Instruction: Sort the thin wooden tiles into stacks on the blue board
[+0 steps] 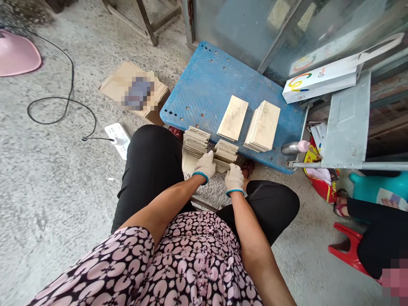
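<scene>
Both hands wear pale work gloves with blue cuffs. My left hand (pixel 205 165) and my right hand (pixel 233 177) are closed on a thin light wooden board (pixel 221 165) held low between my knees. Just beyond the hands stand two stacks of similar thin boards: one (pixel 195 142) on the left, a smaller one (pixel 226 151) on the right. On the blue platform (pixel 204 85) lie a short stack of boards (pixel 233 117) and a taller stack (pixel 263 126).
A cardboard box (pixel 134 91), a white power strip (pixel 118 139) with a black cable and a pink object (pixel 17 56) lie on the concrete floor. A white paper bag (pixel 321 80), a grey metal panel (pixel 347 121) and another person's leg on a red stool (pixel 350 250) are at right.
</scene>
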